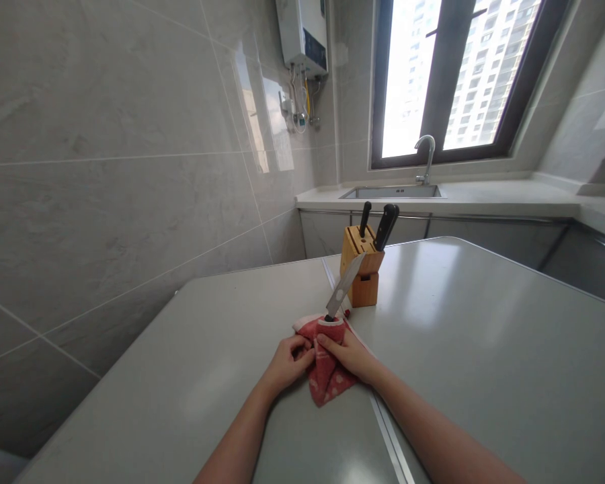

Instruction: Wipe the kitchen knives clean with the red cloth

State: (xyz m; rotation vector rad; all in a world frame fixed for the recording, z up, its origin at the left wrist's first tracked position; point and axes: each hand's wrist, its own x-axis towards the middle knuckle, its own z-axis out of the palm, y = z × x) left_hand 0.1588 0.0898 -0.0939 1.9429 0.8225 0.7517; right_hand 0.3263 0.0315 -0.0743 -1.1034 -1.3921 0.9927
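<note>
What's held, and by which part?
Knife, by its handle end, through a red cloth, in the right hand; the left hand is at the cloth's side, its hold unclear.

Grey tiled walls (131, 121), bright dark-framed window (446, 81) above white counter (504, 191)

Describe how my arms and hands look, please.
Your left hand and right hand are bare, without gloves. The left forearm and right forearm show no sleeve, watch or bracelet. Any rings are hard to make out.
</note>
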